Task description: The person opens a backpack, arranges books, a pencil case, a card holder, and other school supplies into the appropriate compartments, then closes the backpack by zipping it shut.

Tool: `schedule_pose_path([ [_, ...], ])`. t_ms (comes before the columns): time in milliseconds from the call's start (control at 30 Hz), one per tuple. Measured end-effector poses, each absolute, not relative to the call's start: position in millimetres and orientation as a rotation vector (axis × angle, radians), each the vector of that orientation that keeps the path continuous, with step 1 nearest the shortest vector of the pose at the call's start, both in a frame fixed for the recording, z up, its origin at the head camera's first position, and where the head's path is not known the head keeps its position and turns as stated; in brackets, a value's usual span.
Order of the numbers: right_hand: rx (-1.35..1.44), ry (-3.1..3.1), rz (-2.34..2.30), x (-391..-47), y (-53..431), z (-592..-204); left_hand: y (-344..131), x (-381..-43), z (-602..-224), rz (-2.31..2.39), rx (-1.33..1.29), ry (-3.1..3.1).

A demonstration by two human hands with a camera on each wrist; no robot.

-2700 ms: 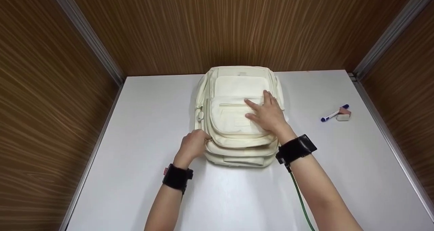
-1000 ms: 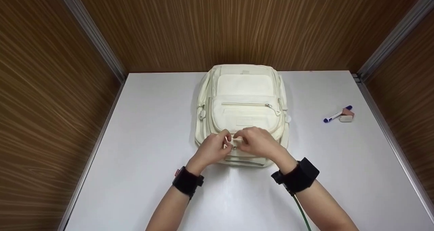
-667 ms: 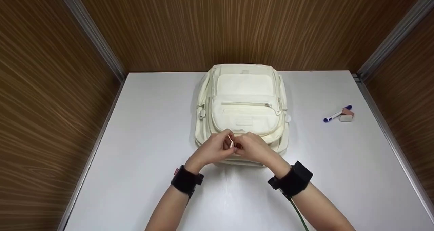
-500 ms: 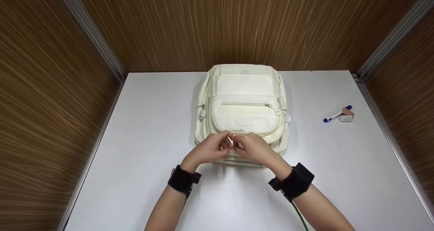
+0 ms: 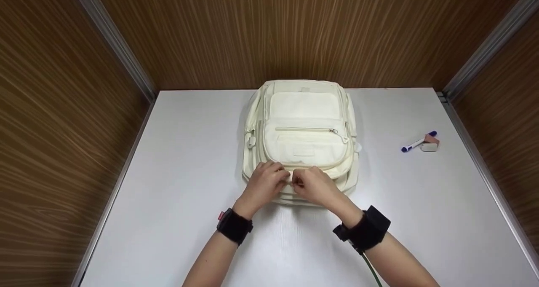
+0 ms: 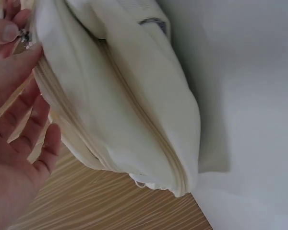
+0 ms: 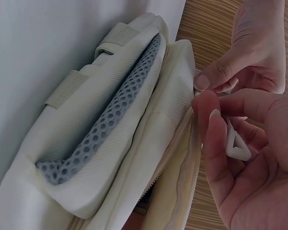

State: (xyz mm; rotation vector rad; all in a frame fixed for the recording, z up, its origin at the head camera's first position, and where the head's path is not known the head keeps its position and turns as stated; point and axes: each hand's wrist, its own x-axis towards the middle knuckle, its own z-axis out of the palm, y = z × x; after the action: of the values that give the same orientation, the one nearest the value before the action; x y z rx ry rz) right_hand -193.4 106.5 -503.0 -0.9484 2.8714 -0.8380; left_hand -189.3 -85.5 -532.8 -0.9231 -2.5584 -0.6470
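Note:
A cream backpack [image 5: 304, 105] lies front side up on the white table, and both hands meet at its near end. My right hand [image 5: 316, 186] pinches a zipper slider at the edge of a compartment; its white triangular pull [image 7: 237, 147] hangs against the curled fingers. Beside it, my left hand [image 5: 265, 181] grips the compartment's edge, thumb on the fabric and the other fingers partly spread. In the right wrist view, the zipper teeth [image 7: 185, 203] stand parted on one side, showing yellowish lining. The metal slider [image 6: 25, 36] shows between fingertips in the left wrist view.
At the right of the table [image 5: 189, 152] lie a blue-capped marker [image 5: 414, 145] and a pink-and-white eraser [image 5: 430, 143]. Wood-grain panels [image 5: 294, 34] stand at the back and sides. A green cable [image 5: 370, 268] runs from the right wristband.
The left hand has come from the backpack's left side to its near end. The right hand has left the front pocket and joined it there, now pinching the zipper.

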Motion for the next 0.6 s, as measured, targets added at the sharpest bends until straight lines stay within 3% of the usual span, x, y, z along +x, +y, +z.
schedule_pose_path([
  [600, -0.904, 2.888, -0.900, -193.6, 136.8, -507.5, -88.1, -193.7, -539.2, -0.503, -0.954, -2.525],
])
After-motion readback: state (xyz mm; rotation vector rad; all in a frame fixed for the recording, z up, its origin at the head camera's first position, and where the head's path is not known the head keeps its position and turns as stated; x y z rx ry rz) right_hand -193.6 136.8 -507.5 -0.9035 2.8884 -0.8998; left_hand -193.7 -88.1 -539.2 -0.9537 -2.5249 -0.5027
